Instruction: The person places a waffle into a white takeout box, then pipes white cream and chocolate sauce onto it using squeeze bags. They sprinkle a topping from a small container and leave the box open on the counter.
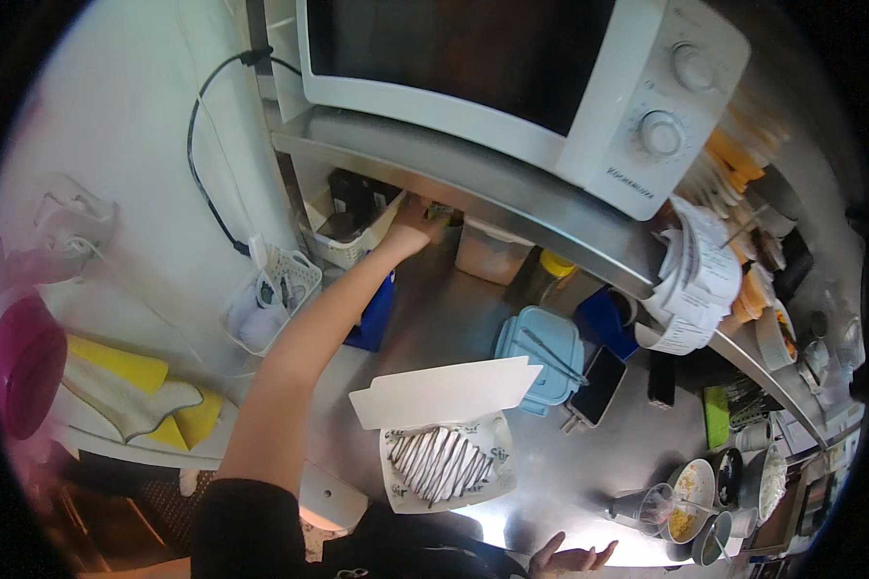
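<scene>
An open white cardboard box (444, 398) stands on the steel counter in front of me, its lid tipped up on the far side. Inside lies a dessert (441, 466) with a white top and dark zigzag stripes. My left arm stretches far forward under the steel shelf, and my left hand (417, 227) is beside a white basket (343, 249) holding dark items. Shadow and the shelf edge hide its fingertips, and whether it grips anything does not show. Low at the front edge, my right hand (572, 560) is held palm up with fingers apart and nothing in it.
A white microwave (608, 159) sits on the steel shelf (386, 145) above my left hand. Right of the box are a light-blue lidded container (543, 357) with tongs on it and a phone (599, 386). Several bowls (690, 497) stand farther right. Paper slips (690, 280) hang from the shelf.
</scene>
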Available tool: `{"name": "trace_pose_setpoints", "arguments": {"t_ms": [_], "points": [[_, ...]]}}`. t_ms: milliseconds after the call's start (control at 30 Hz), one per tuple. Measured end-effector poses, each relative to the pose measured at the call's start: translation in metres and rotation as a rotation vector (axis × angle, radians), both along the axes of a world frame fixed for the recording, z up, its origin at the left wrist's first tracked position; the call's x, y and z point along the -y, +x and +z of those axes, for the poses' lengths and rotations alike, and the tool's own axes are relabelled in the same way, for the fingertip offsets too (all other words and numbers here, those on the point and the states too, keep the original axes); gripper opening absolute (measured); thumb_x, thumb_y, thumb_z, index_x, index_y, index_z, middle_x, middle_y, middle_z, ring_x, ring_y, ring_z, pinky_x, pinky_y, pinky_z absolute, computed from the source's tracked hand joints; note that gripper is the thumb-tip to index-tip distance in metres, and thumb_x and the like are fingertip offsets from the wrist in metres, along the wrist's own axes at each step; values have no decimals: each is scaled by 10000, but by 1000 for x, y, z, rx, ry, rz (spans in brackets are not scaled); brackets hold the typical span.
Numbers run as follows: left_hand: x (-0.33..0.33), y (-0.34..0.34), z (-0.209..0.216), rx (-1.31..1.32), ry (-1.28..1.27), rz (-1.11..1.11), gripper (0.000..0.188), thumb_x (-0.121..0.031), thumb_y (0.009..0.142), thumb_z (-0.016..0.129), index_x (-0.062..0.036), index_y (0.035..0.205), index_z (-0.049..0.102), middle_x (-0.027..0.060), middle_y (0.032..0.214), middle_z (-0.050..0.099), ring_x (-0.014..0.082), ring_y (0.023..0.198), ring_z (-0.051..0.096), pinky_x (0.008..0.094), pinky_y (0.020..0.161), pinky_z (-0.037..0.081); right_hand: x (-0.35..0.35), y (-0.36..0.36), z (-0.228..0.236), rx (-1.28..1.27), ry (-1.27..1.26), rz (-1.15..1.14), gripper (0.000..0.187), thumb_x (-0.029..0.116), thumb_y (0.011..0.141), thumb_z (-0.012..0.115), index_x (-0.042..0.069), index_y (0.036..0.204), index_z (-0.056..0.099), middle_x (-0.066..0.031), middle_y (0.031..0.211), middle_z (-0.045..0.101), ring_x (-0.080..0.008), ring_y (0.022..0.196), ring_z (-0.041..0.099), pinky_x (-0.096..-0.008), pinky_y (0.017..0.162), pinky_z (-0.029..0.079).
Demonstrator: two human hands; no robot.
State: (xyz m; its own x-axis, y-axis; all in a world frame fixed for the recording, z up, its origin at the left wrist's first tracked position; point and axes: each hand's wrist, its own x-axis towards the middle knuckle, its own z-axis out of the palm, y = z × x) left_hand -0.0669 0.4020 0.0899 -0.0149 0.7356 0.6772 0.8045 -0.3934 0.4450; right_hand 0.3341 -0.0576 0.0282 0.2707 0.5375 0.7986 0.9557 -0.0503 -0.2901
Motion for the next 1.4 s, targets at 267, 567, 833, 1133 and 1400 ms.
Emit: {"name": "trace_pose_setpoints", "arguments": {"t_ms": [267,567,833,1133,1400], "points": [[-78,4,14,923,-334,-277,554,-414,836,602,-31,1215,473,144,1167,552,295,1085,529,390,872,432,5,1,-47,98,-261,82,573,193,737,716,-10,1169,398,-228,1179,325,-433,1045,389,-619,906,408],[-84,8,30,1164,-481,-384,533,-438,848,580,-63,1214,480,116,1178,550,266,1092,520,378,869,431,-9,-19,-24,-34,-257,58,429,125,779,631,-30,1113,410,-259,1185,324,-441,1036,414,-578,861,477],[-73,1,22,1291,-580,-377,516,-460,859,561,-91,1212,487,90,1188,548,239,1098,513,368,866,431,-5,-14,-18,12,-400,99,536,6,768,585,19,1222,299,-293,1255,265,-425,1087,406,-472,900,478],[-33,13,7,1535,-658,-97,497,-484,872,539,-123,1211,494,61,1199,546,210,1104,504,356,863,430,-5,-15,-20,-67,-406,149,546,-58,778,542,22,1243,269,-306,1317,187,-411,1177,358,-430,884,496],[81,27,43,1689,-574,45,480,-445,826,624,-174,1199,489,28,1102,570,208,1007,530,364,891,407,-10,-18,-20,-80,-365,148,512,-53,785,542,6,1220,279,-313,1301,213,-421,1143,412,-426,877,509]]}}
